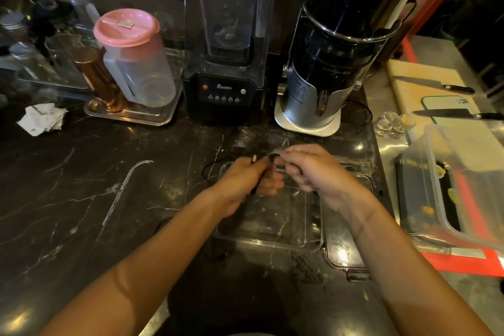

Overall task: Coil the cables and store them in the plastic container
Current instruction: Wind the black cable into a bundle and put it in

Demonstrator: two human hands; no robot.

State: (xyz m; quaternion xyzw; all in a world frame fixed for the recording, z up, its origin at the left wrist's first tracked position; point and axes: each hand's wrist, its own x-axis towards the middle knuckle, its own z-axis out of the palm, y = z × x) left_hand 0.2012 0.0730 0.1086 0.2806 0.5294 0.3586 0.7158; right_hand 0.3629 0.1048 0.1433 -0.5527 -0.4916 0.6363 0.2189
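Left hand (245,183) fingers curled around thin black cable (208,172), plug tip poking above them. Right hand (308,169) pinches cable end just beside left fingertips. Clear plastic container (272,240) directly below both.

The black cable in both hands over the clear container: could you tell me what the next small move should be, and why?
Probably wind one more loop around the left hand. The black cable is pinched by both hands, the right hand at its end, while a slack loop trails on the counter left of the clear container, which holds nothing yet.
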